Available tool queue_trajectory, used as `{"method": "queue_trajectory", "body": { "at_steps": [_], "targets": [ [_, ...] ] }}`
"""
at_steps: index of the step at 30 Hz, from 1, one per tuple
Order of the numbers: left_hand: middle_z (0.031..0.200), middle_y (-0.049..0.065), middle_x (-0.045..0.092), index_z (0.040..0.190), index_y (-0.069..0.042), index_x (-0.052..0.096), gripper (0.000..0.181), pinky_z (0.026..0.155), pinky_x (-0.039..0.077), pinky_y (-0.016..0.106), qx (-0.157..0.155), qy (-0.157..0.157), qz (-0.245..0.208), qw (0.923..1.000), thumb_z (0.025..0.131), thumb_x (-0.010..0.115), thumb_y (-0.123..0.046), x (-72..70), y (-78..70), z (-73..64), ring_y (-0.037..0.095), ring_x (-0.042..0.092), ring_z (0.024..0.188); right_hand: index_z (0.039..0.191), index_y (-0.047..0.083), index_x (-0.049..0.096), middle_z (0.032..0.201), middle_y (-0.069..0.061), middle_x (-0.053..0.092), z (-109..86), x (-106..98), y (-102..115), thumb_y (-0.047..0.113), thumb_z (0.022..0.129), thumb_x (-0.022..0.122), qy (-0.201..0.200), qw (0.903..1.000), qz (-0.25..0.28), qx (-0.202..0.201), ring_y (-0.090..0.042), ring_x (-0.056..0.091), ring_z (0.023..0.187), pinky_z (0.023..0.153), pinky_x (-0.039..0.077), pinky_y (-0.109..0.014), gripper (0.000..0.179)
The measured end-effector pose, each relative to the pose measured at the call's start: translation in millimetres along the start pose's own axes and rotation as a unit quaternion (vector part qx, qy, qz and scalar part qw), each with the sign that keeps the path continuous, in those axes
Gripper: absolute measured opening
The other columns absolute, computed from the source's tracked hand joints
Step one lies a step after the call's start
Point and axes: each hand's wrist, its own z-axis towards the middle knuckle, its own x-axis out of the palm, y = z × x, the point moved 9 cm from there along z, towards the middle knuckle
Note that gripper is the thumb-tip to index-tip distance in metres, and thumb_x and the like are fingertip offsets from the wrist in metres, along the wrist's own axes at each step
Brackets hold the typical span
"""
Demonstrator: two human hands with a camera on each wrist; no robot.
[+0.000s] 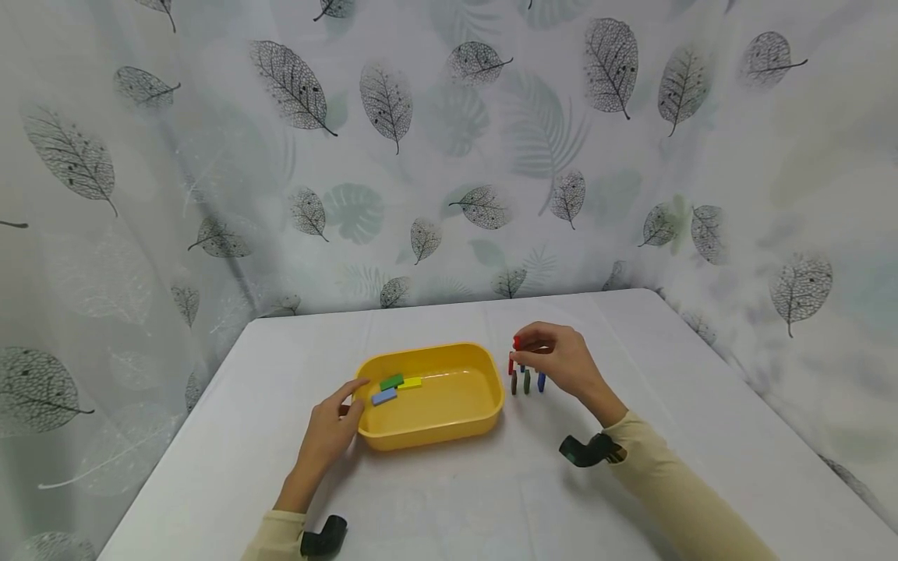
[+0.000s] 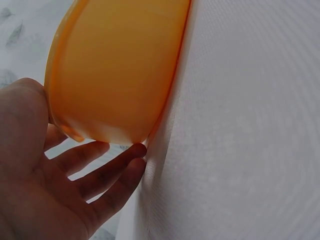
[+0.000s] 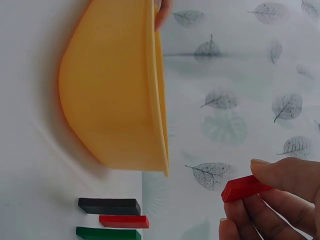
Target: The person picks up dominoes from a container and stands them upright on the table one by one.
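Thumb and fingers of the right hand (image 1: pixel 559 362) are pinching a red block (image 3: pixel 244 189), the tips parted only by its thickness, and it is hanging in the air just right of the tray (image 1: pixel 449 430). The left hand (image 1: pixel 327 427) is holding the tray's left end, thumb and fingers loosely bent about the rim. Below the right hand, a second red block (image 1: pixel 511 364), a dark block (image 1: pixel 514 382), a green block (image 1: pixel 528 382) and a blue block (image 1: pixel 542 382) are standing upright. Inside the tray, toward the left, another green block (image 1: pixel 391 382), a yellow block (image 1: pixel 411 383) and a light blue block (image 1: pixel 383 397) are lying near one another. A white table (image 1: pixel 449 506) is bearing the tray; a leaf-print curtain (image 1: pixel 435 167) is hanging beyond its far edge.
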Motion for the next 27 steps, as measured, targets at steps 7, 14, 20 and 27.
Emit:
{"method": "queue_trajectory", "body": {
  "at_steps": [7, 14, 20, 27],
  "targets": [
    [0.137, 0.019, 0.064, 0.143, -0.015, 0.064, 0.04, 0.078, 0.059, 0.04, 0.004, 0.0, 0.003, 1.0, 0.104, 0.055, -0.016, -0.4, -0.6, 0.6, 0.031, 0.066, 0.101, 0.11, 0.008, 0.076, 0.099, -0.003, 0.074, -5.0, -11.4, -15.1, 0.014, 0.089, 0.083, -0.009, 0.9998, -0.011, 0.01, -0.022, 0.07, 0.091, 0.083, 0.06, -0.036, 0.023],
    [0.138, 0.019, 0.063, 0.143, -0.015, 0.064, 0.041, 0.078, 0.059, 0.041, 0.001, -0.001, 0.007, 1.0, 0.104, 0.055, -0.016, -0.2, 0.1, 0.3, 0.032, 0.066, 0.101, 0.111, 0.009, 0.075, 0.099, -0.003, 0.075, -10.8, -20.5, -31.8, 0.017, 0.091, 0.082, -0.019, 0.9991, -0.03, 0.026, -0.023, 0.071, 0.093, 0.081, 0.06, -0.035, 0.023],
    [0.138, 0.019, 0.063, 0.143, -0.015, 0.064, 0.041, 0.078, 0.059, 0.04, 0.002, -0.001, 0.004, 1.0, 0.104, 0.055, -0.016, 0.1, 0.3, -0.1, 0.031, 0.066, 0.101, 0.112, 0.006, 0.075, 0.1, -0.005, 0.075, -16.0, -26.4, -40.7, 0.014, 0.09, 0.082, -0.026, 0.9981, -0.045, 0.033, -0.026, 0.071, 0.094, 0.081, 0.061, -0.039, 0.024],
    [0.14, 0.019, 0.062, 0.144, -0.015, 0.064, 0.041, 0.079, 0.059, 0.042, 0.001, -0.001, 0.005, 1.0, 0.104, 0.055, -0.016, 0.1, -0.2, -0.2, 0.033, 0.066, 0.102, 0.113, 0.004, 0.074, 0.103, -0.007, 0.075, -20.6, -31.4, -50.4, 0.012, 0.089, 0.083, -0.029, 0.9975, -0.055, 0.034, -0.027, 0.071, 0.096, 0.084, 0.059, -0.044, 0.027]
  ]
}}
